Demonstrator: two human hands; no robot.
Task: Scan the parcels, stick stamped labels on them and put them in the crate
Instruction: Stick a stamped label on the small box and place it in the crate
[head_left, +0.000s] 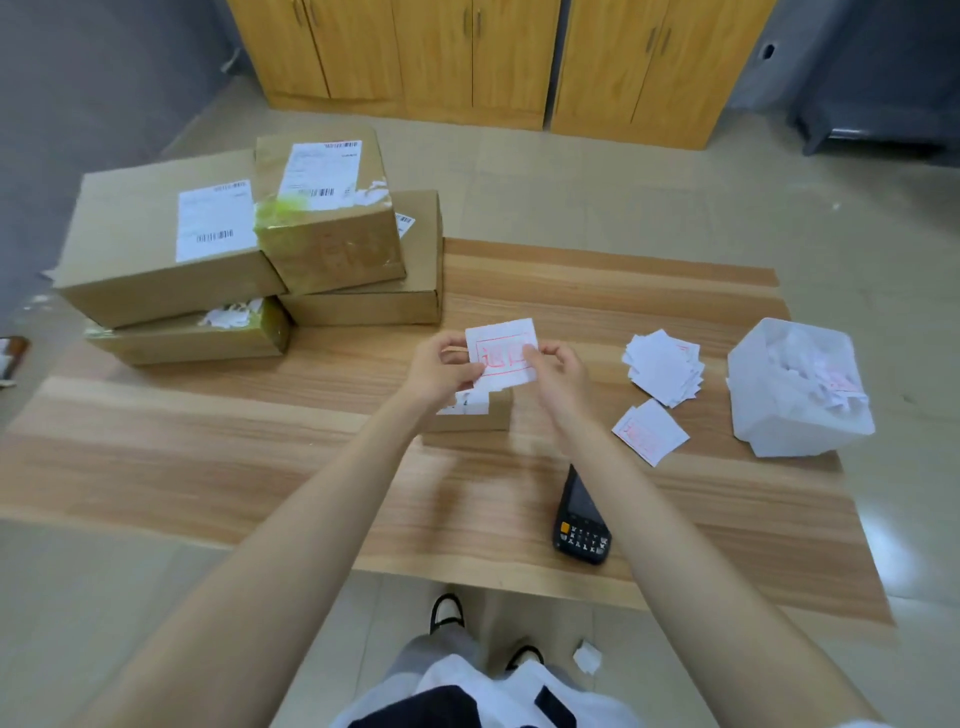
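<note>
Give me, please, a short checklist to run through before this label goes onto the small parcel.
1. Label pinched by left hand and right hand: ok.
2. Red stamp on the label: ok.
3. Backing peeled off: cannot tell.
4. Small parcel lying below the label: ok.
5. Scanner lying apart from the parcel: ok.
6. Crate within reach: cannot tell, none in view.

Parcel stack (249, 249) hogs far-left corner of surface (208, 441), tall wall, no passing. Near-left half bare, easy sweep. Dead centre taken: small parcel (496, 415), with left hand (441, 371) and right hand (563, 374) pinching held label (506, 345) above it. Right side tighter: scanner (582, 514) near front edge, loose label (649, 431) and label pile (665, 366) beyond, white tub (800, 389) at right edge. Narrow lane between scanner and loose label.
</note>
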